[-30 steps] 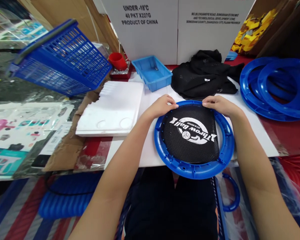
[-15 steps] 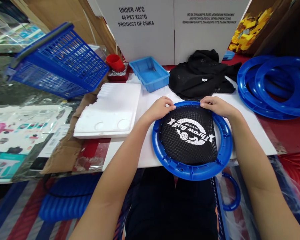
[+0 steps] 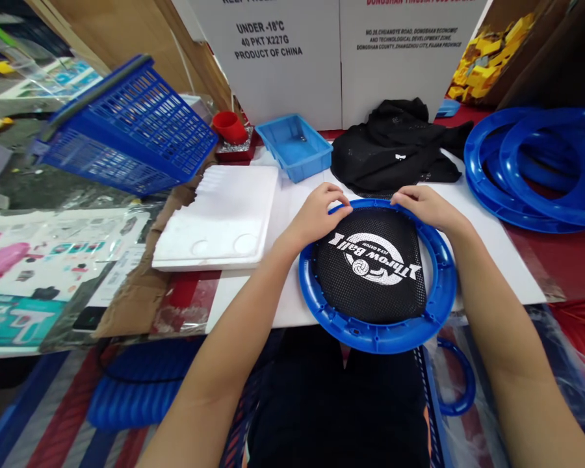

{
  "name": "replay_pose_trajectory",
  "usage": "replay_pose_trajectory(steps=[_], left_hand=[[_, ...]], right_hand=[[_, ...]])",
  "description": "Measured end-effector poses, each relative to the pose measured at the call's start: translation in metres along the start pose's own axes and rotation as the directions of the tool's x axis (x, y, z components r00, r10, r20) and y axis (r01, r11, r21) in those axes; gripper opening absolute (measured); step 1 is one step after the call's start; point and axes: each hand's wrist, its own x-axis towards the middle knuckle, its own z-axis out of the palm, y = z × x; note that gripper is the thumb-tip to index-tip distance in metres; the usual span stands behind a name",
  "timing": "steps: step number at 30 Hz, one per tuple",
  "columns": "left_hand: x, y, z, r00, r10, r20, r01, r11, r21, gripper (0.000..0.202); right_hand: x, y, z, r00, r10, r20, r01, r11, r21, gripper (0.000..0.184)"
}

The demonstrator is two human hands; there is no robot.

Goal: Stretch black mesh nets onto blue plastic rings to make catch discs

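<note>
My left hand and right hand were set a little apart at the far edge of a round, glossy blue plastic ring, each pinching its rim between thumb and bent fingers; how firmly they pressed, I could not tell. The ring lay in front of me on a smooth white sheet over the red worktop, its near side jutting past the front edge above my lap. Its upturned face showed short ribs and small posts around the band. Across the opening was a fine black mesh disc, printed in slanting white with "Throw Ball", a curved band and a little ball. The mesh filled most of the circle, but its right side ran nearly straight, leaving a crescent gap with white showing through. Just beyond my hands sat a crumpled heap of black mesh fabric, with a shallow light-blue plastic tray to its left and stacked blue plastic rings to its right.
</note>
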Motion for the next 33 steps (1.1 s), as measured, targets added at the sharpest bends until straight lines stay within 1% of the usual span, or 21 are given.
replay_pose_trajectory(steps=[1,3,5,7,8,11,13,16,18,20,24,25,28,30,31,33], left_hand=[[-0.001,0.005,0.001,0.997,0.078,0.015,-0.079,0.996,0.046,0.011],[-0.003,0.012,0.003,0.975,0.198,0.099,-0.211,0.967,0.143,0.012],[-0.005,0.016,0.005,0.953,0.233,0.194,-0.272,0.941,0.204,0.019],[-0.007,0.016,0.007,0.943,0.202,0.264,-0.264,0.938,0.225,0.028],[-0.007,0.017,0.007,0.94,0.178,0.292,-0.247,0.943,0.221,0.031],[-0.008,0.019,0.009,0.934,0.126,0.335,-0.197,0.962,0.187,0.034],[-0.007,0.022,0.011,0.938,0.101,0.331,-0.172,0.966,0.192,0.035],[-0.007,0.028,0.013,0.959,0.053,0.278,-0.121,0.965,0.232,0.039],[-0.009,0.03,0.012,0.964,0.042,0.262,-0.105,0.967,0.233,0.031],[-0.012,0.031,0.01,0.962,0.043,0.269,-0.104,0.97,0.219,0.024],[-0.016,0.03,0.003,0.966,0.028,0.258,-0.064,0.989,0.132,0.032],[-0.016,0.029,0.002,0.968,0.023,0.25,-0.049,0.994,0.1,0.032],[-0.011,0.026,0.001,0.982,0.015,0.189,-0.013,1.0,-0.01,0.016],[-0.007,0.022,0.001,0.988,-0.017,0.151,0.027,0.997,-0.069,0.014],[-0.006,0.019,0.001,0.988,-0.041,0.148,0.055,0.994,-0.093,0.014],[-0.004,0.015,0.001,0.98,-0.093,0.177,0.121,0.981,-0.153,0.015]], right_hand=[[-0.001,-0.003,0.001,1.0,-0.019,-0.025,0.019,1.0,0.011,0.041],[-0.003,-0.008,0.006,0.994,-0.1,-0.043,0.1,0.995,0.01,0.038],[-0.004,-0.008,0.013,0.977,-0.215,0.004,0.215,0.976,-0.031,0.032],[-0.003,-0.005,0.021,0.95,-0.298,0.091,0.306,0.948,-0.091,0.027],[-0.003,-0.003,0.024,0.941,-0.314,0.129,0.329,0.937,-0.117,0.025],[-0.003,0.003,0.029,0.938,-0.305,0.167,0.331,0.931,-0.157,0.03],[-0.004,0.002,0.03,0.941,-0.298,0.161,0.323,0.934,-0.156,0.029],[-0.005,-0.005,0.03,0.945,-0.291,0.152,0.309,0.944,-0.114,0.019],[-0.006,-0.013,0.029,0.952,-0.28,0.125,0.29,0.955,-0.067,0.016],[-0.006,-0.02,0.029,0.958,-0.275,0.086,0.277,0.961,-0.018,0.016],[-0.006,-0.025,0.029,0.963,-0.264,0.058,0.259,0.963,0.075,0.016],[-0.006,-0.025,0.029,0.965,-0.256,0.054,0.251,0.964,0.085,0.016],[-0.005,-0.024,0.032,0.968,-0.25,0.035,0.247,0.967,0.061,0.017],[-0.005,-0.024,0.034,0.968,-0.251,0.032,0.25,0.968,0.031,0.018],[-0.004,-0.025,0.035,0.968,-0.247,0.035,0.246,0.969,0.019,0.019],[-0.004,-0.027,0.036,0.972,-0.23,0.046,0.23,0.973,0.003,0.021]])
